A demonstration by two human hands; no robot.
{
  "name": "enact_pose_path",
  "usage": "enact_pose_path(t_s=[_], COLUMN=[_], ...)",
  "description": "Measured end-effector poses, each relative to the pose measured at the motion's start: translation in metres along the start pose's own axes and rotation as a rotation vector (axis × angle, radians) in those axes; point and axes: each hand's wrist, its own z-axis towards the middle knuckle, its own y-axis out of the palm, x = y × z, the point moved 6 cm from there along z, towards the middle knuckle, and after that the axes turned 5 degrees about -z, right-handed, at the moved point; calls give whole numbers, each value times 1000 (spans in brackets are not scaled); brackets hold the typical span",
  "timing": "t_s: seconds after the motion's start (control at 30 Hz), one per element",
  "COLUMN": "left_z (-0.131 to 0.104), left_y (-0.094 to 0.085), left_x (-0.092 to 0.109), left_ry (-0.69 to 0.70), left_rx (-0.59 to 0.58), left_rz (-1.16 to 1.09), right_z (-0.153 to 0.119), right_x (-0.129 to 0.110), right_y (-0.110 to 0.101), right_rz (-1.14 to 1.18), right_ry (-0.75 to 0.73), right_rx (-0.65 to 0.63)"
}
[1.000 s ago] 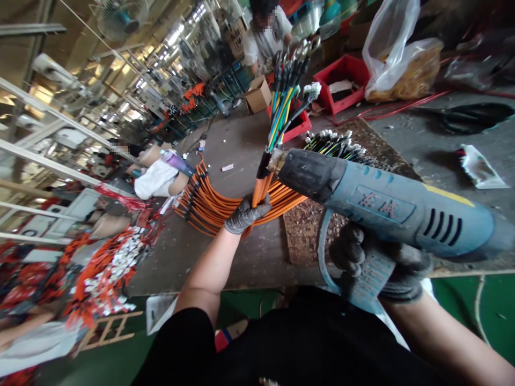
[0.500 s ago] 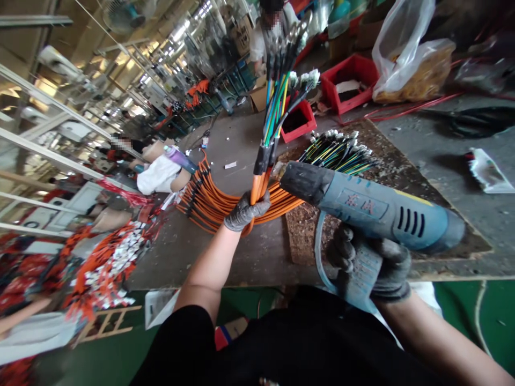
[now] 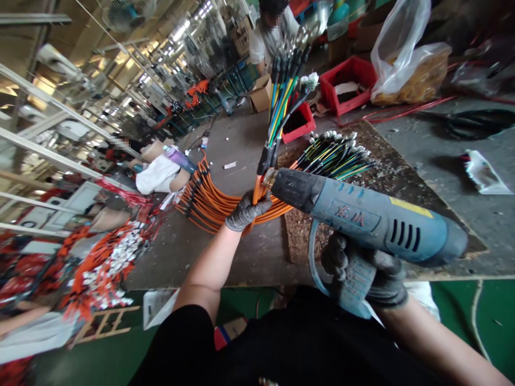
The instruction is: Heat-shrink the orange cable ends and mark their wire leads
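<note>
Grey-gloved, my left hand [image 3: 246,211] is closed around a few orange cables [image 3: 258,194] and holds them upright. Above it are black sleeves [image 3: 267,158], then fanned blue, green, yellow and black wires [image 3: 281,104] with metal terminals and white connectors. My right hand [image 3: 388,276], also gloved, grips the handle of a blue-grey heat gun [image 3: 358,212]. The gun's nozzle points left, right beside the held cables just below the black sleeves; whether it touches them I cannot tell. More orange cables [image 3: 211,206] lie curved on the table behind my left hand.
Wire ends with white connectors [image 3: 341,153] rest on a worn board [image 3: 300,244]. Beyond stand red bins [image 3: 349,80] and a clear plastic bag [image 3: 406,69]. A bottle [image 3: 177,156] and white cloth [image 3: 157,176] sit at the left. A co-worker [image 3: 261,40] is across the table.
The heat gun has moved slightly left and down, bringing its nozzle closer to the cables. The held wire ends have turned and fanned a little. Both hands keep their hold.
</note>
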Motion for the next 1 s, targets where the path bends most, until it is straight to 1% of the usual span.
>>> enact_pose_path(t_s=[0.1,0.23,0.37,0.43,0.53,0.6,0.67,0.77,0.8,0.83,0.87,0.9,0.93,1.0], left_z=[1,5,16,25,37,44,49,52,50,45,38,28,16,-15], left_y=[1,4,14,25,49,65,80,96,100,103,109,117,129,162], left_x=[0,-4,-17,-29,-54,-70,-82,-88,-86,-83,-78,-72,-66,-50], left_ry=[-22,-27,74,109,72,40,42,81,95,106,114,117,117,73], left_rx=[-7,-7,70,113,130,136,124,119,133,146,138,79,-21,-324], left_rz=[32,120,257,429,676,738,784,865,851,791,677,521,335,-87], right_z=[-2,-5,-10,-16,-34,-47,-59,-68,-69,-68,-66,-63,-59,-49], right_x=[-5,-9,-20,-25,-30,-33,-38,-42,-44,-45,-45,-45,-44,-39], right_y=[0,-1,-7,-14,-30,-43,-54,-62,-62,-61,-59,-56,-53,-47], right_rz=[-31,-55,-48,-30,-39,-66,-80,-83,-86,-89,-93,-95,-97,-88], right_ry=[-35,-25,-86,-89,-48,-24,-33,-71,-84,-96,-102,-107,-100,-44], right_rx=[66,130,160,172,245,326,419,542,563,572,567,549,522,453])
